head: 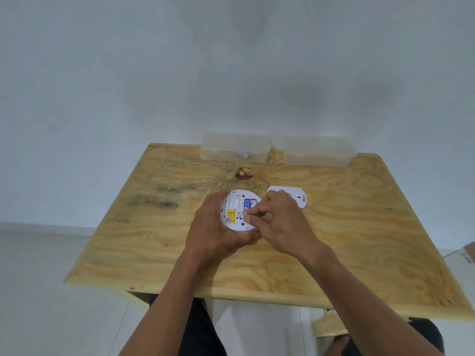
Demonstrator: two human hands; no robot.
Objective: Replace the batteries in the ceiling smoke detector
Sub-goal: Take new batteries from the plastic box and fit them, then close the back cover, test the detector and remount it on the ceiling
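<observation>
A round white smoke detector [235, 204] is held back side up above the wooden table [159, 240], showing a yellow label and an open battery bay. A blue battery [247, 202] lies in that bay. My left hand [210, 227] cups the detector from the left and underneath. My right hand [277, 222] reaches in from the right, its fingertips pinched together at the battery bay; whatever they pinch is too small to make out. The detector's white mounting plate [295, 195] lies flat on the table just behind my right hand, partly hidden by it.
Two clear plastic lidded boxes [235, 149] [318, 152] stand along the table's far edge against the pale wall. A dark knot [244, 173] marks the wood in front of them. A cardboard piece [469, 251] pokes in at the right edge.
</observation>
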